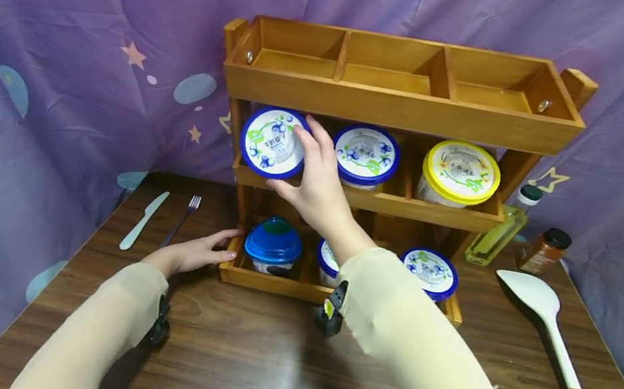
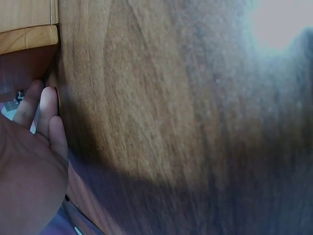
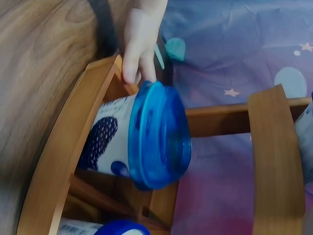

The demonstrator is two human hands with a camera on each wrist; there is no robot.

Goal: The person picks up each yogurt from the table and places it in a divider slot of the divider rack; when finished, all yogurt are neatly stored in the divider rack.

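At the left of the middle shelf, my right hand holds a round tub with a blue-rimmed white lid, fingers on its right side and thumb near its lower edge. The lid faces the head camera. My left hand touches the left end of the wooden rack at its bottom shelf. In the left wrist view the left fingers are fairly straight beside the rack's end. Close to this hand, a tub with a domed blue lid sits in the bottom left compartment.
On the middle shelf stand another blue-lidded tub and a yellow-lidded tub. A knife and fork lie left. An oil bottle, a spice jar and a long-handled white spatula are right.
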